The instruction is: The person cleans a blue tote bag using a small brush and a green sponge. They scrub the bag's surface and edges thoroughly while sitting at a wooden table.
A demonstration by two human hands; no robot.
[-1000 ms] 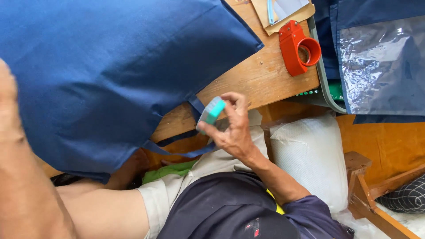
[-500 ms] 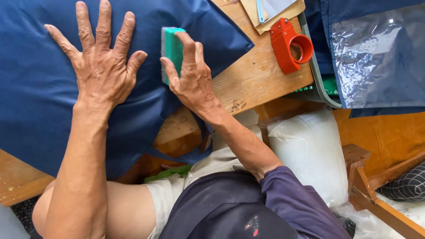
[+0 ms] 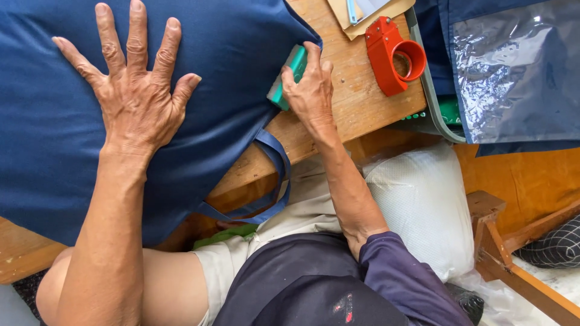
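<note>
The scene is bright and evenly lit by soft daylight, with colours full and nothing washed out. Shadows are faint — a narrow dark edge under the left hand [image 3: 136, 96] on the navy fabric bag [image 3: 54, 151], and a deeper shade below the table [image 3: 356, 115] edge. Strong white glare breaks across the clear plastic sheet [image 3: 513, 66] at upper right, its creases flashing. Focus is sharp on knuckles, wood grain and the right hand [image 3: 311, 90]; the dark clothing at the bottom is slightly soft. The wide lens stretches things near the frame edges — the left forearm looms large.
</note>
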